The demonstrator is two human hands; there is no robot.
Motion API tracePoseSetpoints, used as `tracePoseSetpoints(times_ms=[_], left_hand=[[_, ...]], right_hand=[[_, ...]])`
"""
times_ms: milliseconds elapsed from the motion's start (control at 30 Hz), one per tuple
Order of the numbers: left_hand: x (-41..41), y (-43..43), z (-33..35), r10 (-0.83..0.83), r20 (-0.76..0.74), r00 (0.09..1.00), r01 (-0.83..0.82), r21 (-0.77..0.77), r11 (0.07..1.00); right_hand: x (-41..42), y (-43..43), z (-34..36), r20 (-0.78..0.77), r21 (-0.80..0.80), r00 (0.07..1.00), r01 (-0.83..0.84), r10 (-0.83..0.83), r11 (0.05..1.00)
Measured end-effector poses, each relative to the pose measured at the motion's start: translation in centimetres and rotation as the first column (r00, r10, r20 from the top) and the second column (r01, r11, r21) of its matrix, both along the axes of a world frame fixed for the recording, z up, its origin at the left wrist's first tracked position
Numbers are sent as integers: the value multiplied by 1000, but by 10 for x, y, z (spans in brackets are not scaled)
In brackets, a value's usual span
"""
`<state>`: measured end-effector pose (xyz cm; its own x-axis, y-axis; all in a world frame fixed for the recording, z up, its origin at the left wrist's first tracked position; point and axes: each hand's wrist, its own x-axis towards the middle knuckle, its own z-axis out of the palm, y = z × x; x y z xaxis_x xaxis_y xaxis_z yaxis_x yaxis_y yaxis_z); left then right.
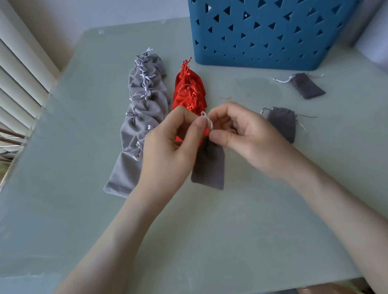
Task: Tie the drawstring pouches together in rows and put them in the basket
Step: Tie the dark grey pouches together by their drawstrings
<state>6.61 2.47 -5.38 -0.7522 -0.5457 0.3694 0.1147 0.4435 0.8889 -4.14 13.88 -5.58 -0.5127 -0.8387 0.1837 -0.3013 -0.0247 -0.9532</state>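
Drawstring work on a small dark grey velvet pouch [208, 166], hung above the pale green glass table [238, 234].

From the head view, its thin white cord [206, 119] is pinched between the left hand [166, 146] and the right hand [244, 133]. Judged light, limp and slippery; best held by the cord ends. Loose dark grey pouches [281, 124] [308, 85] lie near the blue perforated plastic basket [272, 25], beside tied light grey [139, 111] and red satin [188, 91] rows.

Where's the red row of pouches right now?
The red row lies mid-table, between the light grey row on its left and the blue basket, its near end hidden behind both hands.
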Motion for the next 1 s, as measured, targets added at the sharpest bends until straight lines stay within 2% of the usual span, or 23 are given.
tracePoseSetpoints(times_ms=[100, 233, 333, 500, 700, 800, 867, 1000], left_hand=[[2, -1, 3, 76, -27, 997, -79, -109, 991], [-1, -1, 0, 134, 5, 991, -132, -135, 982], [-5, -3, -7, 80, 83, 993, -65, -164, 984], [-5, -5, -11, 10, 54, 998, 12, -391, 920], [-2, -8, -10, -66, 60, 996, 85, -425, 901], [0, -5, -7, -28, 39, 999, 40, -382, 923], [0, -1, -4, 13, -1, 1000, -13, -263, 965], [-2, 0, -4, -147, -15, 989, 148, 26, 989]], right_hand=[[1, 0, -2, -3, 44, 1000, 7, -7, 999], [1, 1, 1, -30, -29, 999, 28, -29, 999], [0, -1, -1, -67, -114, 994, 79, -87, 990], [1, -5, -6, -30, -152, 983, 176, -182, 973], [1, -2, -1, -99, -110, 984, 136, -147, 985], [1, -2, -1, -88, -134, 985, 139, -151, 981], [0, -3, -1, -58, -163, 985, 151, -162, 975], [0, -4, -2, -4, -234, 987, 155, -161, 960]])
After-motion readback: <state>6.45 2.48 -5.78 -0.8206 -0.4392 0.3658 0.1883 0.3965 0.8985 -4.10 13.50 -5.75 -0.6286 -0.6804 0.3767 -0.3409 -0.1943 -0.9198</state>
